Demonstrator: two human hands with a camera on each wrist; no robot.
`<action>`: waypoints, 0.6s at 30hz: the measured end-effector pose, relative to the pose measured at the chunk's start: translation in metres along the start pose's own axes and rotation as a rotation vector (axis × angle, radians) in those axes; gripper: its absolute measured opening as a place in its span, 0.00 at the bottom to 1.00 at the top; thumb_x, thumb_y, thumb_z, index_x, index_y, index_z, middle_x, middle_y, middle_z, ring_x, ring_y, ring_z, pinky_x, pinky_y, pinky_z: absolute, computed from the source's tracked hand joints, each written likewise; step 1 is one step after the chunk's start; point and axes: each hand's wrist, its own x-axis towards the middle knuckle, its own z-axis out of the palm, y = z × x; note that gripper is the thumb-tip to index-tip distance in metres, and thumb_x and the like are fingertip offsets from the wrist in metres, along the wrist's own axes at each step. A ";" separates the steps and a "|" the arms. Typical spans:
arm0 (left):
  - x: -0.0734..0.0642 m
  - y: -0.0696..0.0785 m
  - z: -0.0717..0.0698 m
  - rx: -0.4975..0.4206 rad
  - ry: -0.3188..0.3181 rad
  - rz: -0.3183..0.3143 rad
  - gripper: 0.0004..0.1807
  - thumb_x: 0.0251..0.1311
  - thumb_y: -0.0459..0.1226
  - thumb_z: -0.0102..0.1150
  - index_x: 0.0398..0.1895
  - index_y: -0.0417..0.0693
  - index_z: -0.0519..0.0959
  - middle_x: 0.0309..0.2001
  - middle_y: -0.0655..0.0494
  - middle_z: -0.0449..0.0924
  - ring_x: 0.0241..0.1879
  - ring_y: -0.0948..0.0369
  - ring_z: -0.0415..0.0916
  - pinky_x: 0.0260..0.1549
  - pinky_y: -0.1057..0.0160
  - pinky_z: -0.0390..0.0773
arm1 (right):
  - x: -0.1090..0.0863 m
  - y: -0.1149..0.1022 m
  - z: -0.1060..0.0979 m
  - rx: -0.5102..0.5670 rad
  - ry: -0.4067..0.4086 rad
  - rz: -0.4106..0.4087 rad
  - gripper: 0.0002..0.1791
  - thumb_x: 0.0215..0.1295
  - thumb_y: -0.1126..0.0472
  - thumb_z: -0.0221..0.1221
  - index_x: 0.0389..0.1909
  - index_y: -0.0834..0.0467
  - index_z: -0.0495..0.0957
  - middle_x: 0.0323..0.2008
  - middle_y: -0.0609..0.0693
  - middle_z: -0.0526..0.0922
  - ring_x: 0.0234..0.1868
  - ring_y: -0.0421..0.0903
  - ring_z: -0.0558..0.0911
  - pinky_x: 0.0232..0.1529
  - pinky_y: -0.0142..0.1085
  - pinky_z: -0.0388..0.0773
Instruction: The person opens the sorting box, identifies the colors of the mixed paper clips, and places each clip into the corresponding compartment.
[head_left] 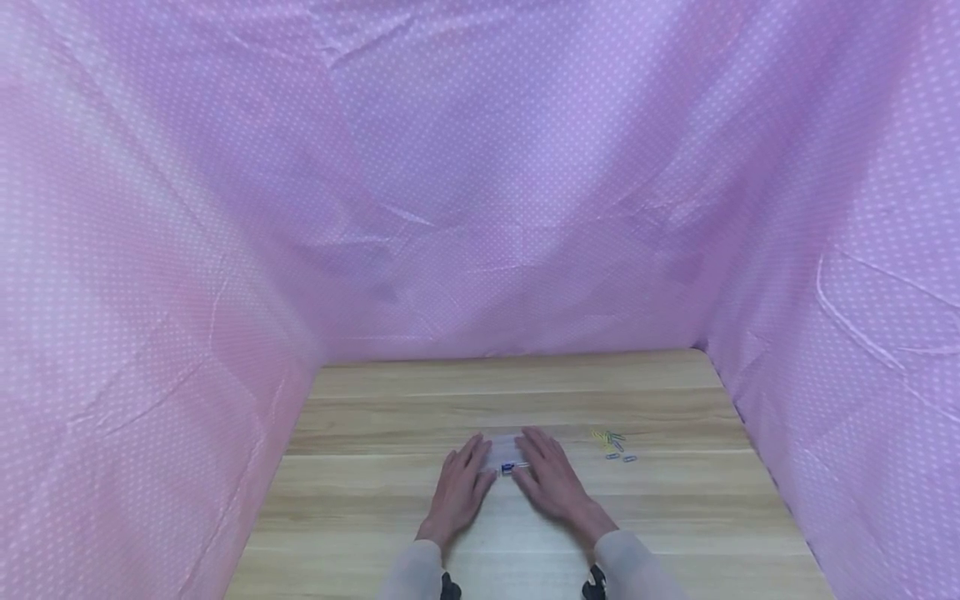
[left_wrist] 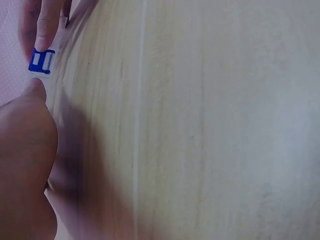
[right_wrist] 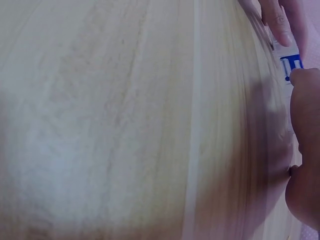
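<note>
A flat, clear plastic piece (head_left: 502,450) lies on the wooden table between the two hands, with a small blue-and-white part (head_left: 507,468) along its near edge. My left hand (head_left: 459,487) rests over its left side, fingers extended forward and thumb beside the blue part. On the right side, my right hand (head_left: 553,479) lies the same way, its thumb near the blue part (right_wrist: 290,67). In the left wrist view the blue part (left_wrist: 42,61) shows between the thumb and the other hand's fingers. The hands cover the piece's side edges.
Several paper clips (head_left: 617,444), yellow, green and blue, lie loose to the right of the right hand. Pink dotted cloth (head_left: 510,283) hangs behind and on both sides of the wooden table (head_left: 360,483).
</note>
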 end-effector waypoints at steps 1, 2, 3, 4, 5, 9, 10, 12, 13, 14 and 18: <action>0.000 0.000 -0.001 -0.006 -0.018 -0.011 0.31 0.83 0.45 0.62 0.83 0.46 0.74 0.84 0.39 0.71 0.82 0.40 0.72 0.85 0.28 0.68 | 0.000 0.000 0.001 0.003 0.018 -0.007 0.34 0.84 0.47 0.62 0.82 0.60 0.73 0.86 0.64 0.68 0.88 0.67 0.66 0.89 0.69 0.63; 0.001 0.001 -0.002 -0.012 -0.038 -0.024 0.31 0.84 0.45 0.62 0.83 0.46 0.73 0.85 0.40 0.71 0.83 0.41 0.72 0.86 0.29 0.67 | 0.000 0.000 0.001 0.006 0.024 -0.010 0.34 0.84 0.47 0.62 0.82 0.60 0.73 0.86 0.64 0.68 0.88 0.67 0.66 0.89 0.69 0.64; 0.002 0.001 -0.004 -0.014 -0.054 -0.034 0.31 0.84 0.45 0.61 0.84 0.46 0.73 0.85 0.41 0.70 0.83 0.41 0.71 0.86 0.29 0.66 | 0.000 0.000 0.001 0.009 0.035 -0.013 0.34 0.83 0.48 0.63 0.81 0.60 0.73 0.86 0.64 0.69 0.87 0.67 0.67 0.88 0.69 0.65; 0.002 0.001 -0.005 -0.019 -0.068 -0.041 0.31 0.85 0.45 0.60 0.84 0.47 0.73 0.86 0.41 0.70 0.84 0.41 0.71 0.87 0.29 0.65 | 0.000 0.001 0.001 0.009 0.040 -0.014 0.34 0.83 0.48 0.63 0.81 0.60 0.74 0.85 0.64 0.69 0.87 0.68 0.67 0.88 0.70 0.66; 0.003 0.001 -0.006 -0.021 -0.077 -0.046 0.31 0.85 0.46 0.60 0.84 0.47 0.73 0.86 0.41 0.70 0.84 0.41 0.70 0.87 0.29 0.65 | 0.000 0.000 0.001 0.010 0.044 -0.013 0.34 0.83 0.48 0.64 0.81 0.60 0.74 0.85 0.64 0.70 0.87 0.68 0.67 0.88 0.70 0.66; 0.004 0.000 -0.007 -0.025 -0.074 -0.037 0.30 0.85 0.47 0.59 0.84 0.48 0.73 0.85 0.42 0.70 0.83 0.41 0.71 0.86 0.29 0.66 | -0.001 -0.001 -0.001 0.010 0.033 0.006 0.34 0.83 0.47 0.63 0.81 0.59 0.74 0.86 0.64 0.68 0.88 0.68 0.65 0.89 0.69 0.65; 0.004 -0.001 -0.007 -0.023 -0.062 -0.026 0.30 0.85 0.46 0.60 0.83 0.48 0.74 0.85 0.41 0.71 0.82 0.40 0.72 0.85 0.29 0.67 | -0.001 -0.001 -0.001 0.009 0.029 0.010 0.33 0.83 0.47 0.63 0.81 0.59 0.74 0.86 0.64 0.68 0.89 0.68 0.64 0.89 0.69 0.64; 0.005 -0.001 -0.008 -0.022 -0.049 -0.014 0.30 0.84 0.46 0.60 0.82 0.47 0.75 0.84 0.41 0.73 0.81 0.39 0.74 0.83 0.28 0.69 | 0.000 -0.003 -0.002 0.006 0.028 0.011 0.33 0.83 0.46 0.63 0.80 0.57 0.75 0.87 0.63 0.68 0.89 0.67 0.64 0.90 0.68 0.64; 0.005 -0.002 -0.008 -0.023 -0.048 -0.013 0.29 0.84 0.46 0.61 0.82 0.48 0.75 0.84 0.41 0.73 0.80 0.39 0.74 0.83 0.28 0.70 | 0.000 -0.003 -0.003 -0.002 0.031 0.006 0.32 0.83 0.46 0.63 0.80 0.57 0.76 0.87 0.63 0.68 0.89 0.66 0.64 0.90 0.68 0.64; 0.005 -0.002 -0.008 -0.022 -0.054 -0.018 0.29 0.84 0.47 0.60 0.82 0.48 0.75 0.84 0.41 0.73 0.81 0.40 0.74 0.83 0.28 0.70 | 0.000 -0.004 -0.003 -0.010 0.043 -0.007 0.31 0.82 0.47 0.64 0.79 0.57 0.77 0.86 0.63 0.69 0.88 0.66 0.65 0.89 0.68 0.64; 0.007 -0.002 -0.011 -0.024 -0.095 -0.049 0.30 0.86 0.48 0.59 0.84 0.51 0.73 0.86 0.44 0.70 0.83 0.41 0.72 0.86 0.31 0.68 | 0.001 -0.005 -0.003 -0.043 0.116 -0.091 0.28 0.78 0.51 0.68 0.74 0.57 0.80 0.80 0.63 0.77 0.84 0.67 0.72 0.86 0.70 0.69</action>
